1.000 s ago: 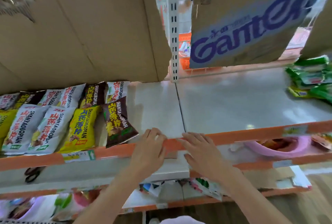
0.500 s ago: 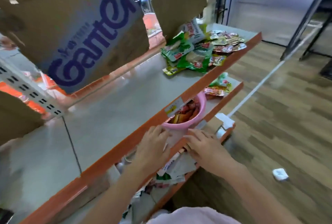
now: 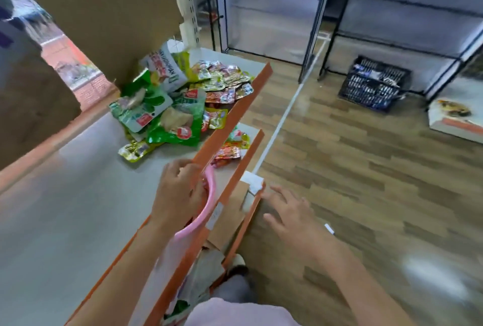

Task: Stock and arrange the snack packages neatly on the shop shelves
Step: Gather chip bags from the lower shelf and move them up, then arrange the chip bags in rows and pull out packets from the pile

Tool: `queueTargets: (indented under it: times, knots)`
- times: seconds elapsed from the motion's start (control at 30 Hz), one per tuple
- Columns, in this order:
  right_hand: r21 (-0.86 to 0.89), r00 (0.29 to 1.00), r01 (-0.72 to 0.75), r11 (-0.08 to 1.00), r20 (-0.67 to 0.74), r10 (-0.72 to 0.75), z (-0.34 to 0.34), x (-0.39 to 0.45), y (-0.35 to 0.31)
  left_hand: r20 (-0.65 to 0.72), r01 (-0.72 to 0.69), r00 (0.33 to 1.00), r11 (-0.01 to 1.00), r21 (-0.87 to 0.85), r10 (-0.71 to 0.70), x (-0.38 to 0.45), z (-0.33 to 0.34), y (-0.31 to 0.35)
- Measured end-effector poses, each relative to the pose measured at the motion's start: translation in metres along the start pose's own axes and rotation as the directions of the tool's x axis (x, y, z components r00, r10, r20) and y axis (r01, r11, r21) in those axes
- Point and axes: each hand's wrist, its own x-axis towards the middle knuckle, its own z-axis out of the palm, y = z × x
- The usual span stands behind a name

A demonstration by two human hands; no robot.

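A brown cardboard sheet [image 3: 104,12] hangs over the back left of the upper shelf [image 3: 65,208], whose grey surface is bare along its near stretch. Toward its far right corner, the snack packages [image 3: 167,106] lie in a loose, overlapping heap, green bags nearest, small foil sachets behind. At the shelf's orange front edge, the left hand [image 3: 180,192] curls its fingers over the rim of a pink bowl [image 3: 206,205] on the shelf below; it seems to be drawing out more stock. Next it likely needs lifting clear of the edge. The right hand [image 3: 290,213] hovers spread and empty, beside the lower shelf's corner. Beyond lies wood-plank floor [image 3: 366,195], with a dark crate [image 3: 373,82] under black racks.
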Motion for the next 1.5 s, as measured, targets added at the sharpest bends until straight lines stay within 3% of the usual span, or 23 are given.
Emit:
queueTargets:
  times: [0.17,0.33,0.5,0.6,0.7,0.83,0.93,1.13,1.33,1.5]
  knots:
    - [-0.083,0.999,0.034,0.996,0.031,-0.032,-0.041,0.077,0.003,-0.150,0.137,0.977,0.985,-0.108,-0.152,0.081,0.002,-0.024]
    - [-0.016,0.977,0.214,0.977,-0.013,-0.214,-0.057,0.152,-0.022,-0.267,0.269,0.918,0.955,-0.121,-0.293,0.133,-0.006,-0.069]
    - [0.020,0.924,0.382,0.924,-0.016,-0.381,-0.055,0.203,-0.043,-0.123,0.387,0.920,0.914,0.120,-0.373,0.148,0.007,-0.102]
    - [0.070,0.908,0.419,0.905,-0.002,-0.420,-0.059,0.235,-0.050,-0.113,0.384,0.922,0.912,0.146,-0.370,0.143,0.014,-0.105]
    - [0.047,0.912,0.407,0.912,-0.064,-0.404,-0.069,0.276,-0.056,-0.116,0.411,0.911,0.898,0.158,-0.397,0.142,0.014,-0.103]
    - [0.247,0.931,0.364,0.898,-0.134,-0.341,-0.084,0.338,-0.068,-0.078,0.461,0.887,0.869,0.180,-0.455,0.142,0.011,-0.094]
    - [0.298,0.957,0.286,0.911,-0.045,-0.286,-0.081,0.390,-0.077,-0.088,0.527,0.849,0.827,0.196,-0.521,0.144,0.008,-0.088]
    - [0.136,0.990,0.045,0.990,0.130,-0.063,-0.060,0.446,-0.085,-0.157,0.681,0.731,0.725,0.106,-0.664,0.178,-0.001,-0.073]
    - [0.399,0.970,-0.030,0.916,0.234,-0.070,-0.059,0.451,-0.068,-0.369,0.632,0.710,0.774,-0.043,-0.600,0.239,0.001,-0.059]
    - [0.399,0.972,0.092,0.912,0.161,-0.169,-0.056,0.447,-0.059,-0.067,0.848,0.528,0.530,-0.027,-0.847,0.301,0.008,-0.068]
